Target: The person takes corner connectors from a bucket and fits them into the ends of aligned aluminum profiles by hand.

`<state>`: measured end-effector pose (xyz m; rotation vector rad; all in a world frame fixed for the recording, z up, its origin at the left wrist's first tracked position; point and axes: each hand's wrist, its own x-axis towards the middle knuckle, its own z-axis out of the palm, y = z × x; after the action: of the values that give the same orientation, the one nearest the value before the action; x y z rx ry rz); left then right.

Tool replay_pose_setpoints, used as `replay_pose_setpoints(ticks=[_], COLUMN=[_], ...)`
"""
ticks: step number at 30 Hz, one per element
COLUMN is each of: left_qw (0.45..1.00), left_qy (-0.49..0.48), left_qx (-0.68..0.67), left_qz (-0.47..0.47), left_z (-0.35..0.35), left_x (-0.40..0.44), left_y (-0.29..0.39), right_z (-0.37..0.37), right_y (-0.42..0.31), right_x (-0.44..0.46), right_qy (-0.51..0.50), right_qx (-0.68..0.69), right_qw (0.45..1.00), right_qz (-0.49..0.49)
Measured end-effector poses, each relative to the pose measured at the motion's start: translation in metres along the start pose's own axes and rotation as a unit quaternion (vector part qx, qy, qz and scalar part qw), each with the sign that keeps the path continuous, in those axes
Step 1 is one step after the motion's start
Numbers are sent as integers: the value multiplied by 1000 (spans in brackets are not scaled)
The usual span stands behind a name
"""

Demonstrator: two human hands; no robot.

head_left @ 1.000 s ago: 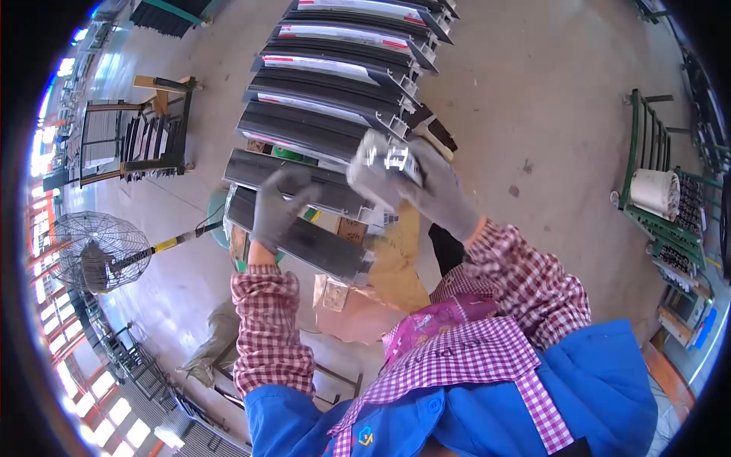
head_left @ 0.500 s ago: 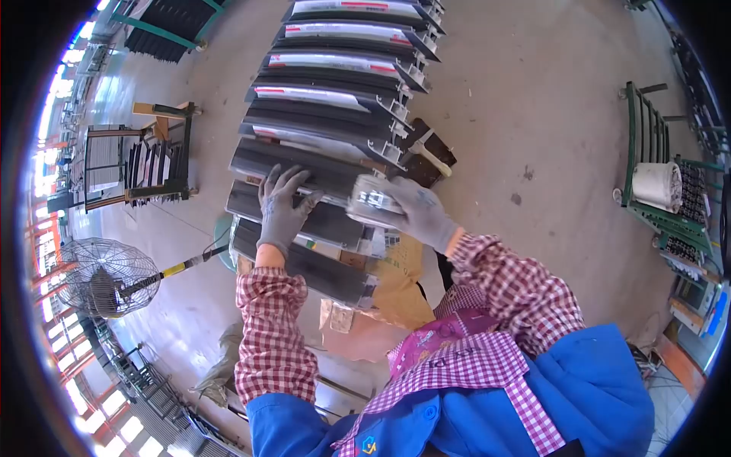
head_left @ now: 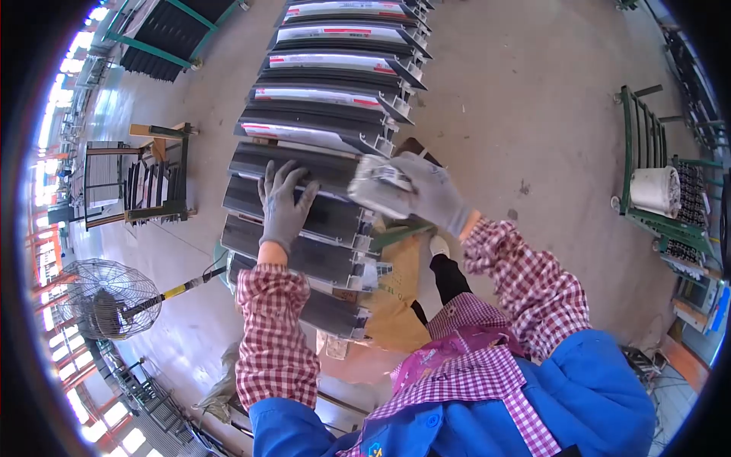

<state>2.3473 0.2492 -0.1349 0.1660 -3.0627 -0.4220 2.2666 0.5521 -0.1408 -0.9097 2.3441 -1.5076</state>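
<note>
My left hand (head_left: 285, 204), in a grey glove, lies with spread fingers on a dark grey metal profile (head_left: 251, 161) in the row. My right hand (head_left: 435, 190), also gloved, is closed around a silvery block-shaped thing (head_left: 373, 186), smeared by motion, so its exact kind does not show. This thing is at the right end of the profiles, and I cannot tell whether it touches them. Nearer my body are more dark profiles (head_left: 293, 250). Beyond my hands, several profiles carry white and red labelled film (head_left: 304, 135), their cut ends facing right.
A wire-cage fan (head_left: 106, 298) stands at the left. Racks with stacked parts (head_left: 156, 175) are further left, and a green cart (head_left: 647, 206) with a white roll (head_left: 655, 190) is at the right. Brown paper (head_left: 400, 289) hangs below the near profiles.
The silvery thing has turned in my right hand, which has shifted slightly right. My left hand stays on the profiles. The view has moved a little, showing more of the near profiles and a shoe.
</note>
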Motion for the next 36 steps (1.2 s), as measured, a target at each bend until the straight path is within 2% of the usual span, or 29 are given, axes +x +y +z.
replay_pose_setpoints(ticks=[2,3,5,6,7,10,11,12,14,15,16,19,22,23,26,30,33,36], left_qw=[1000,999,998,999,998,996,995,993,997,997,996,998,998,998,996,996,996,995], left_qy=[-14,-29,-43,-8,22,85,100,115,60,47,33,23,47,48,63,60,63,75], left_qx=[8,14,14,3,-9,11,8,4,39,51,63,50,50,51,64,63,52,51], left_qz=[-8,-14,-36,-43,-52,-29,-11,7,-25,-41,-53,-14,8,6,-3,-11,-25,-34], left_z=[-1,-5,-15,-18,-22,-11,-3,3,28,31,30,23,28,29,31,20,21,20], left_x=[-1,1,8,18,26,63,76,89,93,92,92,69,75,75,77,78,74,75], left_y=[2,5,6,8,9,20,26,31,22,22,21,17,18,19,19,30,36,34], right_z=[-1,10,13,8,-2,-31,-45,-38,-18,-18,-27,-42,-40,-32,-13,-41,-56,-100], right_y=[-32,-28,3,20,26,13,-3,2,23,44,46,46,12,5,36,50,93,46], right_x=[14,16,-6,-13,-11,26,45,58,73,71,74,52,66,72,50,7,0,59], right_qy=[35,24,-15,-37,-83,89,53,62,82,25,19,-24,58,81,44,-29,63,106], right_qx=[91,38,-52,-100,-42,7,38,44,55,-70,-76,-80,-15,51,-17,-120,53,62], right_qw=[995,997,998,994,996,991,997,997,995,997,997,996,998,995,999,990,995,992], right_qz=[-27,-59,-40,-32,-6,-102,-29,-27,-21,-26,-27,-3,-16,-39,9,72,47,36])
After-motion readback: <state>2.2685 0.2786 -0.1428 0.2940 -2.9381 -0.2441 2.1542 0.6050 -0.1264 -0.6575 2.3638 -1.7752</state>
